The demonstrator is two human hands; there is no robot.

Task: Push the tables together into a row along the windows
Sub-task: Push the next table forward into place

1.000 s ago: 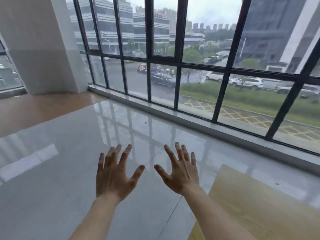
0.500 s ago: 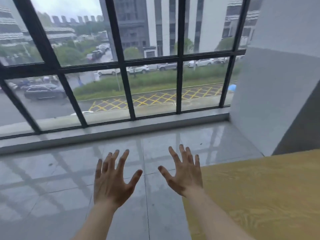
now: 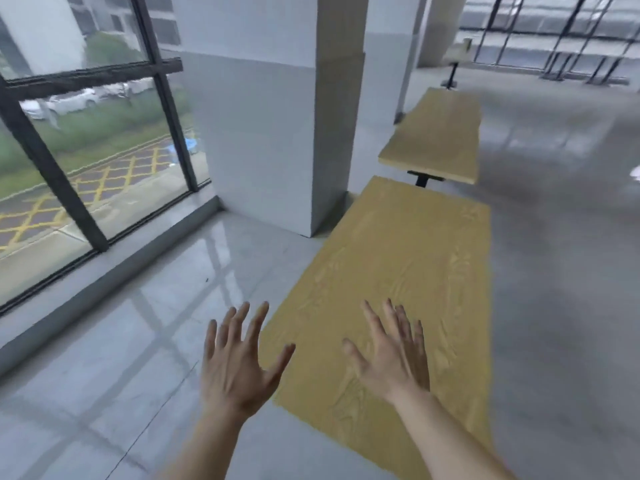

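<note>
Both hands are reaching forward with the palms facing down and the fingers spread wide, and they are holding nothing. The left hand (image 3: 239,368) is hanging over the glossy grey floor (image 3: 114,358), just beside the left edge of the near table (image 3: 408,258). The right hand (image 3: 393,358) is hovering over the yellow wood-grain top of this table, near its closer end; whether it is touching the surface, I cannot tell. The near table is lying lengthwise away from the person, and its far left corner is sitting just beside the white pillar (image 3: 273,109). A second table (image 3: 438,133) of the same yellow colour is standing farther back, behind the pillar, apart from the first one by a small gap where a dark leg is showing. The windows (image 3: 86,140) with dark frames are running along the left side, and a parking area with yellow lines is showing outside.
</note>
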